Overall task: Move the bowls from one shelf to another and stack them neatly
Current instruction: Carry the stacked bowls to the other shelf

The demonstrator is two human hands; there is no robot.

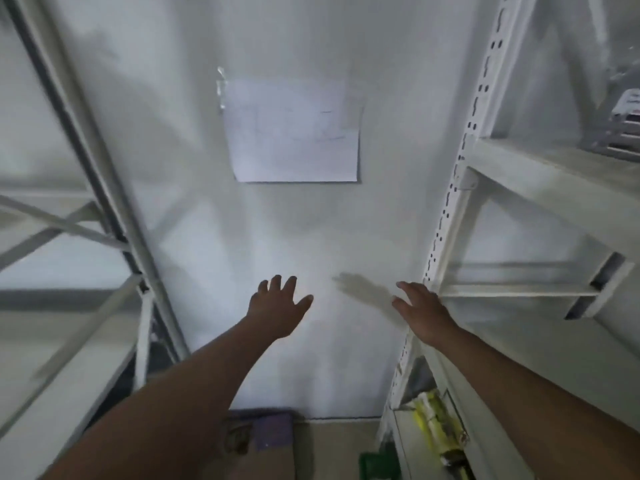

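Note:
No bowl shows in this blurred frame. My left hand (pixel 277 306) is stretched out toward the white wall, fingers spread, holding nothing. My right hand (pixel 420 310) reaches forward beside the perforated upright (pixel 450 202) of the white metal shelf unit (pixel 540 188) on the right, fingers apart and empty. Another white shelf unit (pixel 69 382) stands on the left, its boards bare where visible.
A sheet of paper (pixel 292 133) is taped to the wall (pixel 311 237) ahead. Yellow-green packages (pixel 436 424) lie on a low right shelf, a green item (pixel 375 462) below. A purple object (pixel 272 429) rests on the floor. A grey crate (pixel 623 133) sits on the upper right shelf.

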